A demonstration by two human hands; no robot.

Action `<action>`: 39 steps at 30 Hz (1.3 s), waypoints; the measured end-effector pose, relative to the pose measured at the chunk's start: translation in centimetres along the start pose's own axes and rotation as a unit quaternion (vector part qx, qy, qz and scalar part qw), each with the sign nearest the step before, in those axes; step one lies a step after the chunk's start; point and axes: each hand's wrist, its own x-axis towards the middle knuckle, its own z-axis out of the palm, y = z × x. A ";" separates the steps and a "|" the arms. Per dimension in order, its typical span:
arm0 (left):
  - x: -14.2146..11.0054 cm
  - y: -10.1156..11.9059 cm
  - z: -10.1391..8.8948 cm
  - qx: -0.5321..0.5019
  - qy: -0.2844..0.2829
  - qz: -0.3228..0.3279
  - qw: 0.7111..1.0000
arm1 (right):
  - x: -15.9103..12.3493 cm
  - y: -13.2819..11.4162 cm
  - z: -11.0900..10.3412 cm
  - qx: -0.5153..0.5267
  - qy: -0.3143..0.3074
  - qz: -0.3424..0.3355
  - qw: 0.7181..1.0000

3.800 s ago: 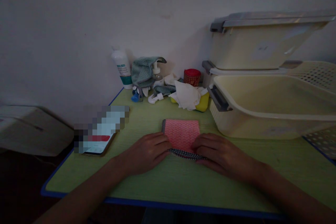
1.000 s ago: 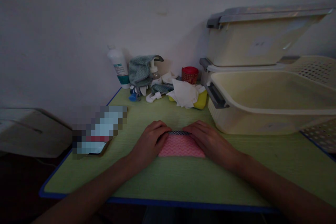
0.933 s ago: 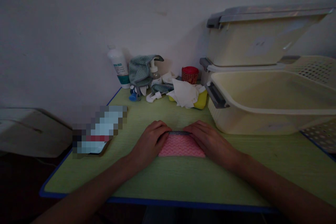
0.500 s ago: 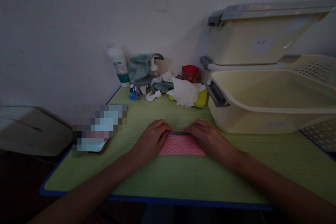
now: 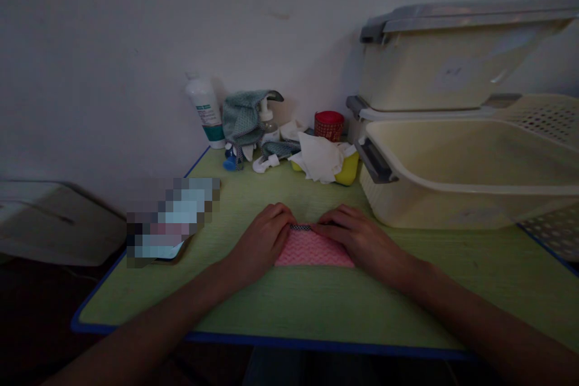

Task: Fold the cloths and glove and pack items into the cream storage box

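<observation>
A pink textured cloth (image 5: 313, 249) with a dark checked edge lies folded on the green table (image 5: 289, 307), between my two hands. My left hand (image 5: 266, 238) is closed over its far left corner, thumb and fingers at the checked edge. At the far right side, my right hand (image 5: 355, 238) pinches the same edge, with its thumb and forefinger reaching inward along the trim. The cloth's near edge rests flat on the table. My palms and the undersides of my fingers are hidden.
A phone-like device (image 5: 181, 223), partly blurred out, rests on the left. Behind stand a white bottle (image 5: 205, 111), a grey-green cloth (image 5: 242, 120) over a pump bottle, tissues (image 5: 320, 157) and a red basket (image 5: 329, 125). Cream bins (image 5: 429, 211) occupy the right.
My right thumb and forefinger have slid a little left along the checked edge, covering more of it. My left hand holds nearly the same place; the view has shifted slightly.
</observation>
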 end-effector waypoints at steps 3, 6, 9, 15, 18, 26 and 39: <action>0.0 0.0 0.0 0.000 0.001 0.000 1.000 | 0.1 -0.1 0.0 -0.007 -0.004 0.004 1.000; 0.0 0.1 0.0 0.001 0.000 0.003 1.000 | 0.1 -0.2 -0.1 -0.015 -0.024 0.020 0.999; 0.0 0.1 -0.1 0.002 0.008 0.010 1.000 | 0.0 -0.3 0.0 -0.013 -0.038 0.036 0.999; -0.1 -0.1 -0.2 0.015 -0.012 0.043 0.999 | 0.2 -0.3 -0.1 -0.008 -0.052 0.050 0.997; -0.1 -0.1 -0.1 0.029 -0.013 0.035 0.999 | 0.3 -0.5 -0.3 -0.018 -0.060 0.054 0.997; -0.1 -0.1 -0.1 0.108 -0.025 0.051 0.993 | 0.6 -1.1 -0.7 -0.058 -0.077 0.061 0.994; -0.1 -0.1 -0.1 0.081 -0.012 0.037 0.996 | 0.3 -0.8 -0.3 -0.060 -0.057 0.053 0.995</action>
